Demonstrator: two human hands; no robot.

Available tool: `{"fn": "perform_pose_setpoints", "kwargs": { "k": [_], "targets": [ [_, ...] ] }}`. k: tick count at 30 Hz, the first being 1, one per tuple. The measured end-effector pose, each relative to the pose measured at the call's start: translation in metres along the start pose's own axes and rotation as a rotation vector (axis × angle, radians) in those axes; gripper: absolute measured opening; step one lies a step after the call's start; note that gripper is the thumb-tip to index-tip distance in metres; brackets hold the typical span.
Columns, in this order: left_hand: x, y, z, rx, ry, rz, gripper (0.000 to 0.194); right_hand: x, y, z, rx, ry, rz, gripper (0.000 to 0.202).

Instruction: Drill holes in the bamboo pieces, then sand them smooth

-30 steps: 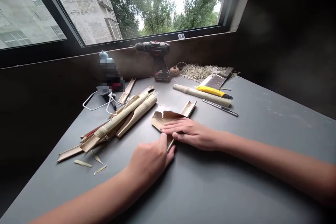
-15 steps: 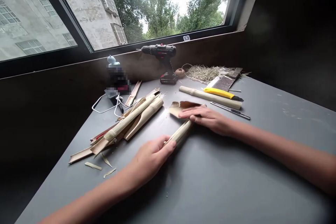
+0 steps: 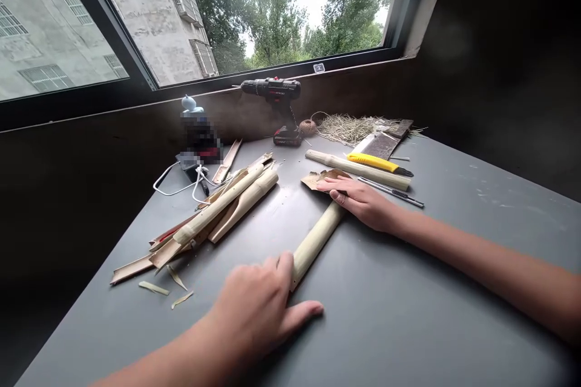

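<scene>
Turned over since a second ago, the long, pale yellow-green half-round piece of bamboo point(image 3: 316, 242) now shows its rounded back, where its hollow side faced up before. Also, the stiff brown sheet with a ragged edge point(image 3: 313, 179) has gone farther out, away from the left hand point(image 3: 254, 305).

Now the bamboo piece sits in the middle of the smooth grey surface point(image 3: 390, 302). It points from the near left to the far right, like a slanted line. The left hand is at its near end, with the bamboo going forward and to the right from those fingers. The pointing finger touches that end, and the thumb sticks out wide to the side, so this hand is not closed around it. The other left fingers are hidden or blurry.

At the far end is the right hand point(image 3: 363, 201). Its fingers are nearly straight, side by side, on top of the brown sheet. I cannot tell if they pinch it. So each hand has one end, and the long middle part shows between them.

Just past the right hand are a thin silver and black tool point(image 3: 391, 191) and a bright yellow knife handle point(image 3: 372, 161). Off to the left lies a pile of pale split bamboo point(image 3: 222, 204).
</scene>
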State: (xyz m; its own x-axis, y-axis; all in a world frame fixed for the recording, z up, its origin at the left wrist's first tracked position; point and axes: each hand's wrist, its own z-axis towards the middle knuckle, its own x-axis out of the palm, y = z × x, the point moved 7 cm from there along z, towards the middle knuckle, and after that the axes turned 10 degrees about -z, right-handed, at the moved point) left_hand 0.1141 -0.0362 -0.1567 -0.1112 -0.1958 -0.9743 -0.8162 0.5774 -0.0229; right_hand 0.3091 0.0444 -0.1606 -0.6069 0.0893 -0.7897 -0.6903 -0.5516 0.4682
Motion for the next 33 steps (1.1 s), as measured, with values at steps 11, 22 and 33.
{"fn": "perform_pose_setpoints", "kwargs": {
  "k": [11, 22, 33],
  "targets": [
    [0.018, -0.005, 0.012, 0.038, 0.005, 0.039, 0.047, 0.008, 0.007, -0.012, 0.029, 0.12, -0.055, 0.053],
    [0.007, 0.018, 0.023, -0.008, 0.002, -0.666, 0.051, 0.014, 0.042, -0.015, -0.168, 0.068, -0.009, 0.045],
    [0.032, 0.013, 0.026, -0.222, 0.094, -1.593, 0.063, 0.023, 0.056, -0.011, -0.209, 0.022, 0.119, 0.05]
  ]
}}
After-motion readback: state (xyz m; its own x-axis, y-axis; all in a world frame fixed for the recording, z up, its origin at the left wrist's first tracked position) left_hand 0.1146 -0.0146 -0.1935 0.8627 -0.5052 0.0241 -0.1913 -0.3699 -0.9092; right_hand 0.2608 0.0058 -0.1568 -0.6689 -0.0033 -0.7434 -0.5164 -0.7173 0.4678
